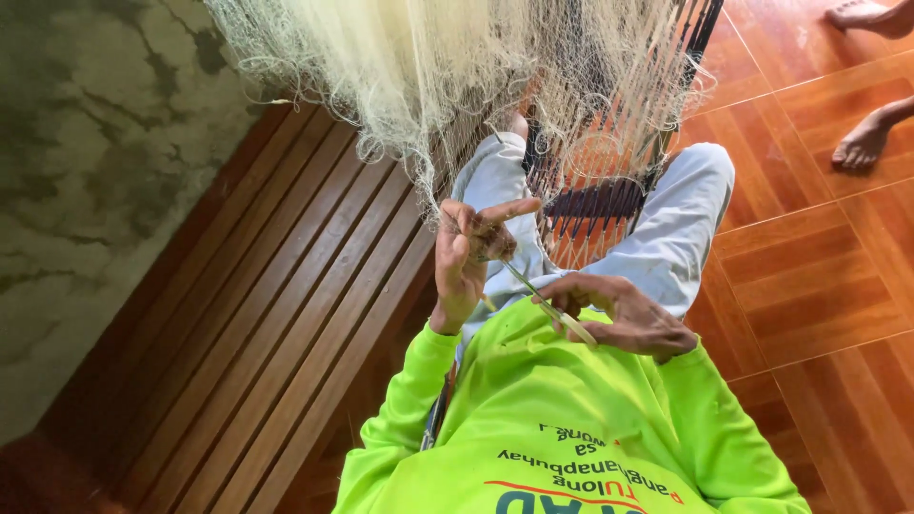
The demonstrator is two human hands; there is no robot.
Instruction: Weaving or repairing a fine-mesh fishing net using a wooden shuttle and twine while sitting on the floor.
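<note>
Fishing net [447, 67] of pale, fine mesh hangs from the far edge of the scene and drapes down over my knees, its lower edge bunched at my left hand [471, 252]. Left of it runs a dark wooden slatted bench [276, 314], with a stained concrete wall [95, 171] beyond that. My left hand is raised, forefinger pointing right, the other fingers pinched shut on a few strands of the mesh. A thin netting needle [547, 306] slants from that hand down to my right hand [624, 314], which grips its near end between thumb and fingers. The two hands are apart, joined only by the needle. Behind the net, between my light trousers [676, 228], stands a dark-barred chair frame [600, 205]. Farther right, on the orange tiled floor [819, 286], are another person's bare feet [862, 143].
</note>
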